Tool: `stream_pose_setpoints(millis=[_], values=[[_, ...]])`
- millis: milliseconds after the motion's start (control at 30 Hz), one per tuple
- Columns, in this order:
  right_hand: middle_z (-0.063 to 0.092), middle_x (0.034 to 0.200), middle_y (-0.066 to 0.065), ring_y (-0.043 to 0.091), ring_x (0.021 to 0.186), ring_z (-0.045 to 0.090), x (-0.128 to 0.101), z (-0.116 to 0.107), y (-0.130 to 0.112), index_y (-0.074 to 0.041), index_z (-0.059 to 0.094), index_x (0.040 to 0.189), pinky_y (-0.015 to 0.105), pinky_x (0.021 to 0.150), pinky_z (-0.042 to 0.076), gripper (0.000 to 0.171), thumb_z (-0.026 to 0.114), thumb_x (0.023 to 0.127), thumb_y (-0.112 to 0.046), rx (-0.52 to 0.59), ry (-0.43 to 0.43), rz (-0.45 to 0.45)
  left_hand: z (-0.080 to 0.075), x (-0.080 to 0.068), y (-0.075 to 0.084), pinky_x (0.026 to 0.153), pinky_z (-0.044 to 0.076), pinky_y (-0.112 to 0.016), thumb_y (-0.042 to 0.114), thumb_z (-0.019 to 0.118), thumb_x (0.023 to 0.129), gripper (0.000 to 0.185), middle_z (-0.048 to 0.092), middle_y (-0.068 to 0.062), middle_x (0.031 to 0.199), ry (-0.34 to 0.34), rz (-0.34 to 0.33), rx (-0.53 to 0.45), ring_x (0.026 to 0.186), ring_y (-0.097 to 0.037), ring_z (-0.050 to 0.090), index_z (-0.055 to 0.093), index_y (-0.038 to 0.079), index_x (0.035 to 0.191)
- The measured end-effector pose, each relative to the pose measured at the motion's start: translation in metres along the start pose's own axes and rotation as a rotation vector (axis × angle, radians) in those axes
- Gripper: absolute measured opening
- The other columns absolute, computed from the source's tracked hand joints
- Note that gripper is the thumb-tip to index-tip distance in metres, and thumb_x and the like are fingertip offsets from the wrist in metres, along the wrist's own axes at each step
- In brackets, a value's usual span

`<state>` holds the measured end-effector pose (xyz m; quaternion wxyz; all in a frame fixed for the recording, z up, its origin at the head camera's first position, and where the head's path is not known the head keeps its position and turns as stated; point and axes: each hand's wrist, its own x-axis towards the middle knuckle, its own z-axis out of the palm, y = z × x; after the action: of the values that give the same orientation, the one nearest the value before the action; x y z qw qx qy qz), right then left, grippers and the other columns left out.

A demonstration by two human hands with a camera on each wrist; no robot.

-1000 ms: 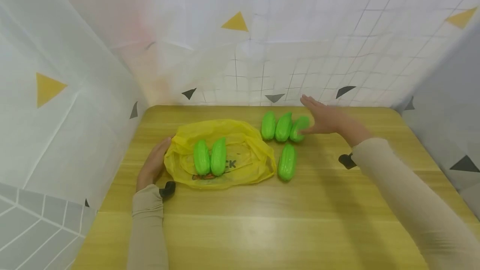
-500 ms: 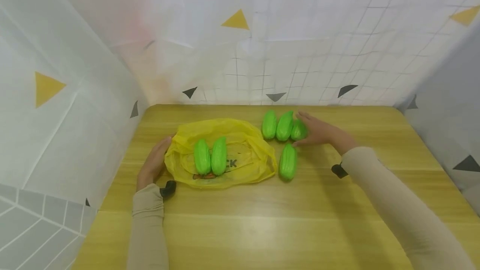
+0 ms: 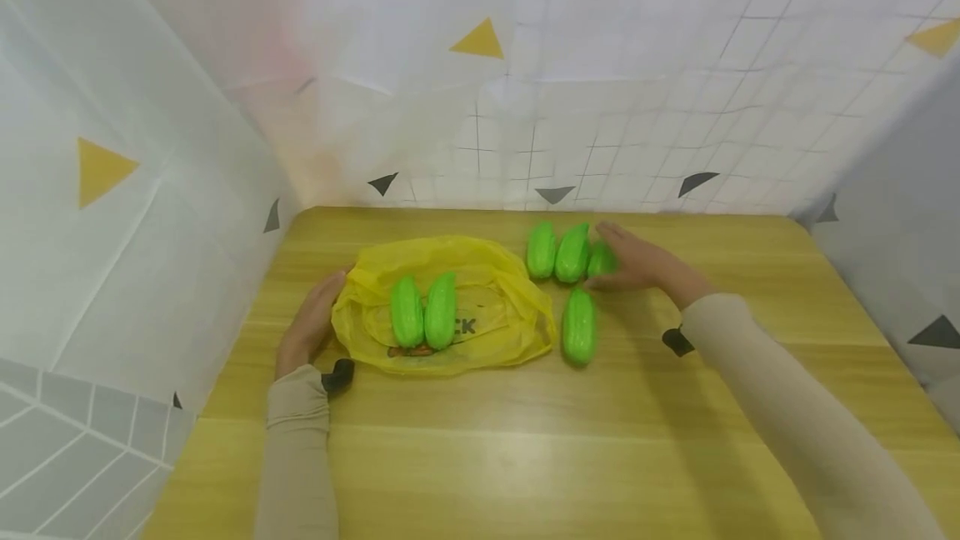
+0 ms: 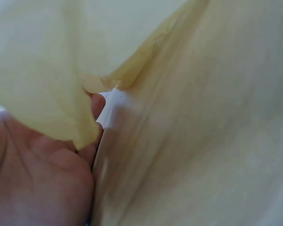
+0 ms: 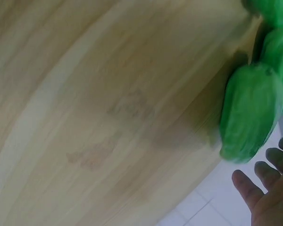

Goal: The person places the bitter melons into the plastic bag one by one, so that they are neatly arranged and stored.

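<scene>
A yellow plastic bag (image 3: pixel 517 332) lies spread with its mouth up, two glossy green gourd-like vegetables (image 3: pixel 407 312) inside it. My left hand (image 3: pixel 311 323) rests along the bag's left side; in the left wrist view its palm shows, with thin film draped over the loosely bent fingers. At the back right, my right hand (image 3: pixel 637 265) is spread at the rightmost green vegetable (image 3: pixel 602 261), partly hiding it. In the right wrist view the fingertips (image 5: pixel 245 183) are straight and just short of a green vegetable (image 5: pixel 252 113).
Two more green vegetables (image 3: pixel 573 253) stand in a row left of the right hand. Another green vegetable (image 3: pixel 579 327) lies nearer, beside the bag's right edge. The wooden table (image 3: pixel 510 465) ends at a white patterned sheet (image 3: pixel 420 132) behind.
My right hand has come down and slightly left onto the rightmost vegetable, from hovering above it with fingers spread. The left hand and bag keep their places.
</scene>
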<state>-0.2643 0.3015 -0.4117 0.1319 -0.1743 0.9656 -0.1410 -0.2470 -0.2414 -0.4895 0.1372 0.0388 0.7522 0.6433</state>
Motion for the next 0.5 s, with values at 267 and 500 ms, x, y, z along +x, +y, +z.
stream_pose_setpoints(millis=[267,500], values=[[0.014,0.158,0.032,0.053,0.141,0.021,0.001,-0.001,0.016,0.008,0.021,0.152,0.064,0.115,0.022,0.098,0.073,0.087,-0.043,-0.006,-0.046,0.041,0.001,0.0,0.001,0.124,0.016,-0.045,0.059,0.036,0.101,0.065,0.027,0.0,0.162,0.0,-0.006,-0.018,0.148,-0.021,0.022,0.032,0.022,0.154],[0.01,0.156,0.037,0.059,0.137,0.024,0.009,-0.005,0.011,0.003,0.025,0.152,0.069,0.111,0.025,0.094,0.074,0.086,-0.043,0.013,-0.049,0.055,0.004,-0.008,0.016,0.124,0.012,-0.045,0.051,0.035,0.104,0.062,0.022,-0.003,0.163,-0.008,-0.035,-0.036,0.15,-0.023,0.017,0.027,0.016,0.156]])
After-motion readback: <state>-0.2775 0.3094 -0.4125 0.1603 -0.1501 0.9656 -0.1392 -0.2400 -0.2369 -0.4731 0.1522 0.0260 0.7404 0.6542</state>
